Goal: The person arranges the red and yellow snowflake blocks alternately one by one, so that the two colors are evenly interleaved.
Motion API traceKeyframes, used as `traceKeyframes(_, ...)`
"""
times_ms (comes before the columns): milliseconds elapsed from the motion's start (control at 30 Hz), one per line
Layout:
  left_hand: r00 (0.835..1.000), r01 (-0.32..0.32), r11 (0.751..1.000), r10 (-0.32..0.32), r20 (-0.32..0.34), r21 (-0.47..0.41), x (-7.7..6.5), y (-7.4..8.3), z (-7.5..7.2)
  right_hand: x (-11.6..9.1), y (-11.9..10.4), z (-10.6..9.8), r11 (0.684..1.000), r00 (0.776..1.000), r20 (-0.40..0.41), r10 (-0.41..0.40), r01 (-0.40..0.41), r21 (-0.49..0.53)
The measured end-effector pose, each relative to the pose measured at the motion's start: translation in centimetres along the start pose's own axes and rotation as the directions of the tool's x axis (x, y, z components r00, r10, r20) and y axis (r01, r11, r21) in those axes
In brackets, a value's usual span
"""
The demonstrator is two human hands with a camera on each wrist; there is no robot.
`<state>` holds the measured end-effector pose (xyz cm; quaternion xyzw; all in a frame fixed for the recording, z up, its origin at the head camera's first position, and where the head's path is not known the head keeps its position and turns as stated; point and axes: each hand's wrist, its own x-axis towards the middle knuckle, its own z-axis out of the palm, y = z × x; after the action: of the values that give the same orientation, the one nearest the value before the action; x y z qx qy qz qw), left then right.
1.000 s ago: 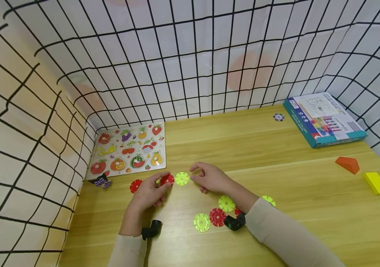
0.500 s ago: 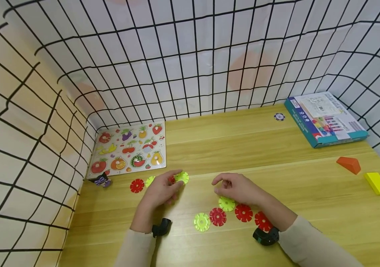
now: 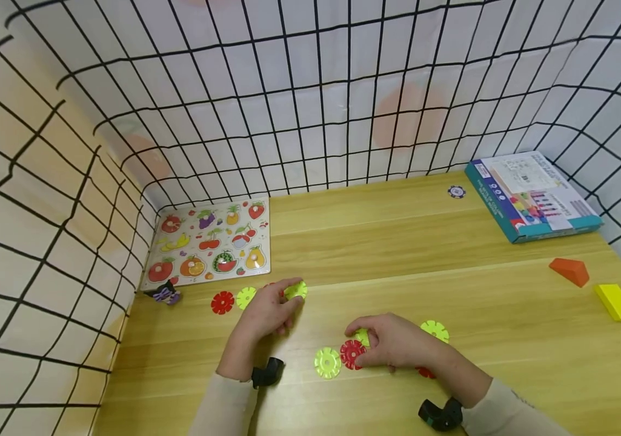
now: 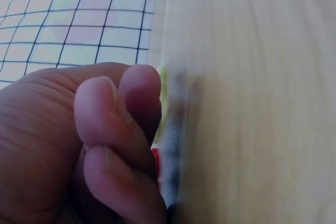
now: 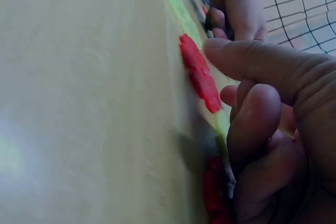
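My left hand (image 3: 266, 315) is at the left row of notched plastic discs, its thumb and index fingertip at opposite edges of a yellow-green disc (image 3: 295, 290). A red disc beside it is mostly hidden under the fingers. Further left in that row lie a yellow-green disc (image 3: 246, 297) and a red disc (image 3: 223, 302). Over the nearer row hovers my right hand (image 3: 397, 342), thumb tip right at a red disc (image 3: 351, 353), index finger over a partly covered yellow-green disc (image 3: 362, 336). Another yellow-green disc (image 3: 327, 363) ends that row. The right wrist view shows the thumb (image 5: 236, 56) stretched out toward the discs.
A fruit puzzle board (image 3: 209, 243) and a small dark figurine (image 3: 166, 293) are at the left. Toward the right are a boxed set (image 3: 534, 195), a poker chip (image 3: 456, 192), an orange block (image 3: 569, 270) and a yellow block (image 3: 617, 302). Black wire mesh (image 3: 348, 91) surrounds the table.
My left hand has shifted right, from the red disc to the yellow-green one. My right hand has left that disc and moved right and nearer, over the front row.
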<state>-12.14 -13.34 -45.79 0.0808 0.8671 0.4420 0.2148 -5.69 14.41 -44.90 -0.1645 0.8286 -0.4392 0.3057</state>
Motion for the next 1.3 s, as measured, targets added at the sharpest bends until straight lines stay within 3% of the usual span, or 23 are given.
traceKeyframes(333, 1.000, 0.010, 1.000, -0.010, -0.011, 0.020, -0.05, -0.07, 0.29, 0.14, 0.49, 0.98, 0.993, 0.998, -0.044, -0.043, 0.038, -0.108)
traceKeyframes(767, 0.999, 0.026, 1.000, -0.026, -0.034, 0.010, 0.07, -0.21, 0.46, -0.05, 0.46, 1.06, 0.984, 0.997, -0.022, -0.073, 0.068, -0.164)
traceKeyframes(1067, 0.999, 0.034, 0.999, -0.033, -0.033, 0.008, 0.22, -0.23, 0.29, 0.09, 0.19, 0.99, 0.923, 0.989, -0.012, -0.145, 0.130, -0.362)
traceKeyframes(1300, 0.999, 0.026, 1.000, -0.026, -0.026, -0.015, 0.22, -0.45, 0.21, 0.30, -0.26, 1.00, 0.929, 0.978, -0.042, -0.205, 0.181, -0.324)
